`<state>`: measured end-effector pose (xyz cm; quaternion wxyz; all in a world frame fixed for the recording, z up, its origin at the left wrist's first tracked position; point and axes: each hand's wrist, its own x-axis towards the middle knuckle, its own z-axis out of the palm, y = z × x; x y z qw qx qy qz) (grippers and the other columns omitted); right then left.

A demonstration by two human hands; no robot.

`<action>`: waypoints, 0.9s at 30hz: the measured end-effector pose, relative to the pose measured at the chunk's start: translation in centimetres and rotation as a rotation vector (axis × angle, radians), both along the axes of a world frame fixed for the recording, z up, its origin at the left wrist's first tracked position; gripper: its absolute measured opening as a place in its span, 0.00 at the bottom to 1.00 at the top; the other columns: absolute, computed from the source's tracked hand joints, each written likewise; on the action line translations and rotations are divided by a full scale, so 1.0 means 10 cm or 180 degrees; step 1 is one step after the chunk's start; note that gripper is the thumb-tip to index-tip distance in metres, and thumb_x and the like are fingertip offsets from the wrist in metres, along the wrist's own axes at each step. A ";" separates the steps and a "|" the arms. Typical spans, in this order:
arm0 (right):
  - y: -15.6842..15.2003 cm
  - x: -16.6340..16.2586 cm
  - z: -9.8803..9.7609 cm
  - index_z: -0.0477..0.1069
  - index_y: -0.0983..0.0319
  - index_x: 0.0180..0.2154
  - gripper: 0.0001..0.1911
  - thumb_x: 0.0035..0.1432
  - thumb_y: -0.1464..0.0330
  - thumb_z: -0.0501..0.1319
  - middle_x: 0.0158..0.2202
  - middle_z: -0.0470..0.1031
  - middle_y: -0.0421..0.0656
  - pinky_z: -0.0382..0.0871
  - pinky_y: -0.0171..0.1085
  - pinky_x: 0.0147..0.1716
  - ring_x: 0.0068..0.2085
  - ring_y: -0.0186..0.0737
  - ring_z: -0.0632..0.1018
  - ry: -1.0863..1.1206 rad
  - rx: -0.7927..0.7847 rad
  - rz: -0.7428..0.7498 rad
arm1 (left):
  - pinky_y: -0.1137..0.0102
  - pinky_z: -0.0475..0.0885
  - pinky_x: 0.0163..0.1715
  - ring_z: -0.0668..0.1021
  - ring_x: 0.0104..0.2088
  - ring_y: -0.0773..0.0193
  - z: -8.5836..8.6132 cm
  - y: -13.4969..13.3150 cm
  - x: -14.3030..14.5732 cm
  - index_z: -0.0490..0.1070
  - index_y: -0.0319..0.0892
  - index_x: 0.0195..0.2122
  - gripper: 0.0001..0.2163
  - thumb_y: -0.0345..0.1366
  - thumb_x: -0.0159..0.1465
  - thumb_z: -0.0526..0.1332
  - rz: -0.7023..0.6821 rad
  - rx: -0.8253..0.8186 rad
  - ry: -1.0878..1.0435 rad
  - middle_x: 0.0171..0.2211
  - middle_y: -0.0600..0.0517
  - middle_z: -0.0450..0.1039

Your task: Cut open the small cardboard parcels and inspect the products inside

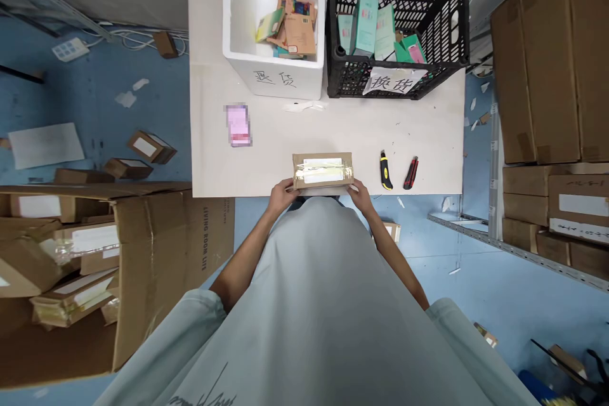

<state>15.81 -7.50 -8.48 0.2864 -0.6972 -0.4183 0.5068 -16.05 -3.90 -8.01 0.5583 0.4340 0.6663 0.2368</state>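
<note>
A small brown cardboard box (323, 181) with a white label under clear tape is at the table's front edge, close to my body. My left hand (282, 194) grips its lower left corner, and my right hand (360, 195) grips the lower right corner. The fingertips are partly hidden behind and under the box. To the right lie a yellow and black utility knife (385, 171) and a red and black utility knife (411, 173), both untouched. A pink, blurred rectangular item (238, 125) lies to the left on the table.
At the table's back stand a white foam box (273, 73) with several small packets and a black plastic crate (399, 70) with green boxes. A large carton (157, 260) of parcels is at my left. Shelving with brown cartons (547, 76) stands on the right.
</note>
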 end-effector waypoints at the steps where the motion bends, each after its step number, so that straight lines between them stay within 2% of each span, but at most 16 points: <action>1: 0.03 0.01 0.03 0.84 0.55 0.57 0.30 0.66 0.42 0.66 0.66 0.81 0.49 0.79 0.51 0.65 0.68 0.53 0.78 0.0040 0.0099 0.0046 | 0.54 0.80 0.65 0.85 0.60 0.46 0.03 0.03 -0.01 0.87 0.43 0.49 0.18 0.40 0.58 0.74 0.0034 0.0020 -0.0081 0.56 0.45 0.87; 6: 0.26 0.09 0.10 0.86 0.56 0.56 0.32 0.70 0.39 0.62 0.65 0.82 0.53 0.76 0.56 0.67 0.70 0.57 0.77 0.0004 0.0532 0.0055 | 0.54 0.80 0.64 0.86 0.57 0.45 0.14 0.22 -0.05 0.88 0.41 0.48 0.20 0.51 0.64 0.73 0.0247 0.0154 -0.0065 0.56 0.40 0.87; 11: 0.48 0.06 0.00 0.86 0.57 0.50 0.30 0.66 0.40 0.66 0.55 0.87 0.52 0.78 0.57 0.65 0.59 0.58 0.83 -0.0232 0.0152 -0.0037 | 0.53 0.80 0.63 0.88 0.52 0.46 0.07 0.37 0.04 0.86 0.39 0.51 0.20 0.48 0.66 0.71 0.0179 -0.0046 0.0074 0.56 0.38 0.87; 13: 0.48 0.05 -0.03 0.85 0.57 0.50 0.30 0.65 0.40 0.67 0.53 0.88 0.51 0.78 0.58 0.65 0.57 0.58 0.85 -0.0265 0.0077 -0.0058 | 0.53 0.80 0.64 0.87 0.53 0.47 0.05 0.35 0.05 0.85 0.39 0.52 0.20 0.47 0.66 0.70 0.0176 -0.0039 0.0073 0.57 0.38 0.86; 19: 0.27 0.05 -0.05 0.82 0.61 0.52 0.31 0.61 0.43 0.70 0.58 0.86 0.58 0.77 0.57 0.68 0.61 0.58 0.84 -0.0077 0.0000 -0.0593 | 0.50 0.80 0.63 0.86 0.56 0.45 0.07 0.18 -0.03 0.83 0.41 0.55 0.22 0.49 0.66 0.72 0.0383 -0.0153 0.0139 0.63 0.37 0.83; 23: 0.15 0.04 -0.08 0.82 0.59 0.49 0.28 0.60 0.44 0.70 0.56 0.87 0.56 0.80 0.56 0.63 0.57 0.56 0.85 0.0031 -0.0072 -0.0640 | 0.50 0.79 0.67 0.85 0.60 0.44 0.19 0.11 -0.01 0.84 0.41 0.51 0.20 0.51 0.67 0.72 0.0355 -0.0026 -0.0002 0.60 0.37 0.85; 27: 0.11 0.18 -0.12 0.81 0.59 0.51 0.29 0.61 0.44 0.67 0.55 0.87 0.54 0.83 0.55 0.58 0.55 0.53 0.85 0.0076 -0.0174 -0.0817 | 0.51 0.79 0.68 0.85 0.60 0.47 0.47 0.06 0.16 0.86 0.44 0.50 0.19 0.54 0.70 0.69 -0.0080 0.0425 -0.0243 0.58 0.42 0.86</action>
